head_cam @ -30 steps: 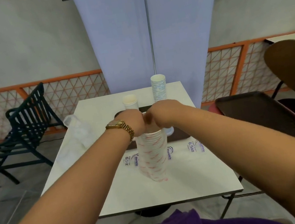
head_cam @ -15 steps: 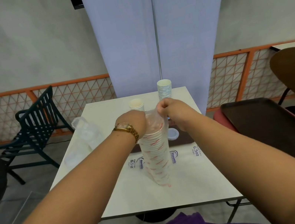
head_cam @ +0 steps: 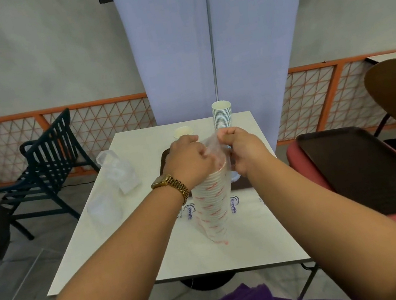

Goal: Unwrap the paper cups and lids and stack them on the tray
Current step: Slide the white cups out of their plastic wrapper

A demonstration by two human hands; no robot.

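Left hand [head_cam: 188, 160] and right hand [head_cam: 240, 152] each pinch the clear wrap [head_cam: 213, 144] at the top of the cup stack [head_cam: 212, 205], fingers curled tight on the plastic. Stack stands upright mid-table [head_cam: 158, 261], toward the near edge, just in front of the tray [head_cam: 164, 159] (mostly hidden by hands). Unwrapped cups [head_cam: 223, 117] at far edge; empty wrappers [head_cam: 115, 179] by left edge.

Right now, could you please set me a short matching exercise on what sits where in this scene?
Things:
1. wrapped cup stack
2. blue-striped cup stack
3. empty plastic wrap
4. spare brown tray

Places:
A. on the chair beside the table
B. far end of the table
C. between both hands
D. table's left side

Pairs: 1-C, 2-B, 3-D, 4-A
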